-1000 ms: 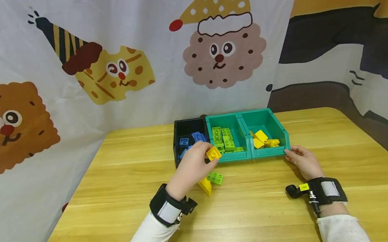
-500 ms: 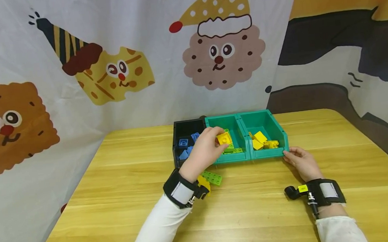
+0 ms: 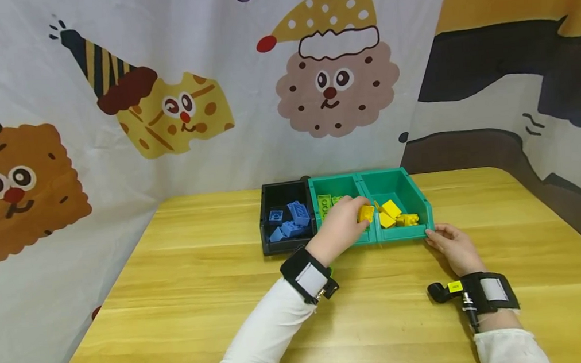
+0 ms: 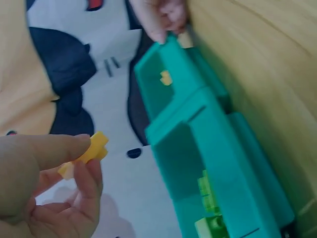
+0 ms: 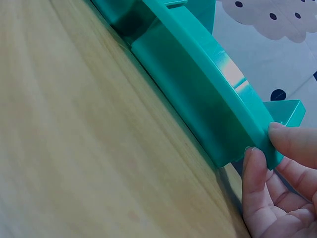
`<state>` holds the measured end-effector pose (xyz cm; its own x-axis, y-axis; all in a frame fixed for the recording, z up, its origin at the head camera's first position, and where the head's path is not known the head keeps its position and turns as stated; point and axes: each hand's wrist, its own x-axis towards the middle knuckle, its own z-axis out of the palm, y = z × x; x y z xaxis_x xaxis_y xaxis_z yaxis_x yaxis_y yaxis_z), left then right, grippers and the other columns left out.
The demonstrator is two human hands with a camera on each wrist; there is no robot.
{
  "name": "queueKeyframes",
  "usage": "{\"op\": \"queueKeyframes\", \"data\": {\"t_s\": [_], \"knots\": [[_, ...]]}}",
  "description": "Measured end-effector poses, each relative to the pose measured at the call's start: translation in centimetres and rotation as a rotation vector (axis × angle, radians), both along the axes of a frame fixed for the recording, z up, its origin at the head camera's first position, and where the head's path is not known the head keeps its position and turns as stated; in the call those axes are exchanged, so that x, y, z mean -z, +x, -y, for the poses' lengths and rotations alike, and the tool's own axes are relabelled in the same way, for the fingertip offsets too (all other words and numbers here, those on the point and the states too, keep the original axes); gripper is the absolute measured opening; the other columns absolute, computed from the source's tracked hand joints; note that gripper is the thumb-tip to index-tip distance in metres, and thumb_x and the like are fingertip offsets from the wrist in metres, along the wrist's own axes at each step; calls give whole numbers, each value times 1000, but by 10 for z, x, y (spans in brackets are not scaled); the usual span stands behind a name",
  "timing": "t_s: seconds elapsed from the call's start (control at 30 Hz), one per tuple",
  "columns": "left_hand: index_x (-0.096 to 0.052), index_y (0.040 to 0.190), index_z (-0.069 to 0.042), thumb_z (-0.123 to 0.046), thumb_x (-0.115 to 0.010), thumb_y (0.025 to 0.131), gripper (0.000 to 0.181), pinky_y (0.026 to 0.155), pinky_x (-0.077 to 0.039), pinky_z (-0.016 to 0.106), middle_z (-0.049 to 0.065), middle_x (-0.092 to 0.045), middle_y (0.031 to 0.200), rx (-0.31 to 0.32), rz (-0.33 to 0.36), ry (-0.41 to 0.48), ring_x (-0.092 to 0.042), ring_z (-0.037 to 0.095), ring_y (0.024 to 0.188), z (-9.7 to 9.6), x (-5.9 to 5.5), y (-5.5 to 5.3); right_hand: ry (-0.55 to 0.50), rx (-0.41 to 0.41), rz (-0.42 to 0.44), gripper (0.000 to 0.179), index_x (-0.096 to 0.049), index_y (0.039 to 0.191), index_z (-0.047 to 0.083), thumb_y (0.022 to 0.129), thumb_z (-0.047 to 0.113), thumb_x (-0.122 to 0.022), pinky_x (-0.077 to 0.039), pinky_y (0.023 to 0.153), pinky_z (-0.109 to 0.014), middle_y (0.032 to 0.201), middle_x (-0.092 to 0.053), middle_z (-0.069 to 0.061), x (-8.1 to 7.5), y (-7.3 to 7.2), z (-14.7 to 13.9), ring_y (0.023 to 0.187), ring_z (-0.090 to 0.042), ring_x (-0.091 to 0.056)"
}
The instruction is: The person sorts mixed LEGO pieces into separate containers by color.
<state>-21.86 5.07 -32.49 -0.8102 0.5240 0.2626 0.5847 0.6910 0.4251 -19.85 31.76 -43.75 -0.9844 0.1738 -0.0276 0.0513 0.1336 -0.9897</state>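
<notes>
My left hand [image 3: 342,227] pinches a yellow toy brick [image 3: 366,214] between thumb and fingers, above the divider side of the middle green bin [image 3: 334,184]. In the left wrist view the brick [image 4: 94,149] sticks out past the thumb tip. Yellow bricks [image 3: 390,207] lie in the right green bin [image 3: 404,232], just right of the held one. At that bin's front right corner, my right hand [image 3: 457,249] grips the rim. The right wrist view shows the thumb and fingers on either side of the bin's corner [image 5: 262,134].
A black bin [image 3: 288,247] with several blue bricks [image 3: 298,214] joins the green bins on the left. Lime-green bricks [image 3: 324,203] lie in the middle bin, partly covered by my left hand. Loose bricks on the wooden table [image 3: 374,312] are mostly hidden behind my left wrist.
My left hand has carried the yellow brick rightward, from the front of the black bin across the middle bin toward the right bin. My right hand stays at the bin's corner.
</notes>
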Motion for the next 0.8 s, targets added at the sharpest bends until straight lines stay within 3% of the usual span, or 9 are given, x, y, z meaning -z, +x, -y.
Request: {"op": "queueKeyframes", "data": {"t_s": [0.13,0.3,0.47,0.67,0.8], "knots": [[-57,129,-11,-13,-61,92,37,77,-48,15,5,-61,112,33,-81,-94,-57,11,90,-14,6,-3,17,4,10,38,-45,118,-5,95,23,-57,-48,77,-10,89,-53,15,0,1,1,83,8,-55],[-54,134,-16,-8,-53,96,39,76,-45,12,4,-57,108,83,-264,-280,-55,9,86,-31,12,-7,14,5,7,36,-45,117,-3,95,22,-56,-49,76,-10,89,-54,15,1,1,1,83,8,-55],[-55,133,-21,-11,-51,97,37,80,-49,14,5,-56,116,118,-415,-465,-58,11,96,-44,18,-10,-5,7,10,36,-46,117,-2,94,23,-58,-49,76,-10,87,-55,17,1,2,0,82,7,-56],[-59,129,-23,-18,-46,100,32,82,-50,18,5,-57,121,128,-499,-606,-59,13,98,-52,26,-10,52,16,29,46,-42,123,-8,95,26,-56,-48,76,-10,88,-54,17,0,2,1,83,9,-55],[-54,134,-20,-21,-45,101,34,88,-48,21,4,-54,127,100,-491,-705,-53,15,110,-58,34,-7,65,21,26,50,-41,125,-9,94,28,-57,-48,76,-9,88,-54,17,1,0,1,83,9,-54]]}}
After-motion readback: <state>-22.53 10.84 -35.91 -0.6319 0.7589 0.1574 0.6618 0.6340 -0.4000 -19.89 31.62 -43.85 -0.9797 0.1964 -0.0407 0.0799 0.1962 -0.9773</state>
